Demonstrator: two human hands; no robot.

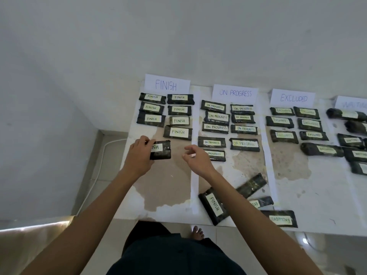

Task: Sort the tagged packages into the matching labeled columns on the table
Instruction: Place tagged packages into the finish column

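Note:
My left hand grips the left end of a dark package tagged FINISH, low in the FINISH column under the FINISH sign. My right hand hovers just right of it, fingers loosely curled, holding nothing. Several FINISH packages lie in two rows above. The ON PROGRESS sign and EXCLUDED sign head filled columns. Unsorted packages lie near the front edge: one tagged FINISH, one tagged EXCLUDED, and two partly hidden behind my right forearm.
A fourth column with a partly cut-off sign runs off the right edge with several packages. The table has a stained brown patch and white paper strips between columns. A wall stands behind; the floor and my foot show below the front edge.

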